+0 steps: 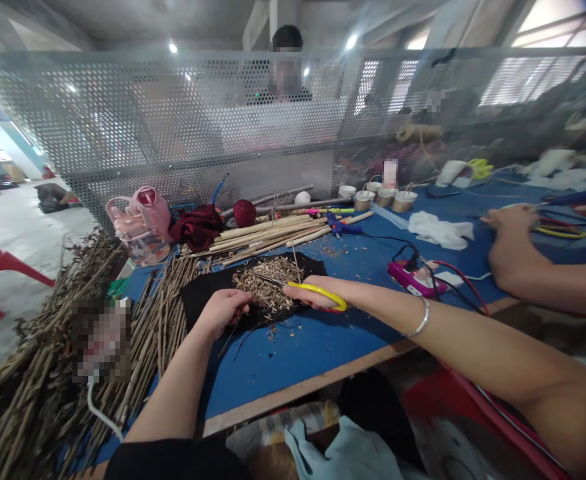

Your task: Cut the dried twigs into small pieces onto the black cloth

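My right hand [313,295] grips scissors with yellow handles [341,301]. Their blades point left over a heap of small chopped stem pieces [267,277], which lies on a black cloth [197,303]. A thin pale stick [295,261] rises beside this hand; whether the hand holds it I cannot tell. At the heap's left edge, my left hand [227,310] is closed in a pinch on a thin dark twig [229,340] that slants down toward the table. The two hands are apart, with the heap between them.
Long dry stalks [165,320] cover the left side of the blue table [257,377]. Behind the heap lie peeled sticks [263,233] and a blue glue gun [340,225]. A purple power strip [415,277] with cables sits right. A co-worker's arm [547,280] reaches in from the right.
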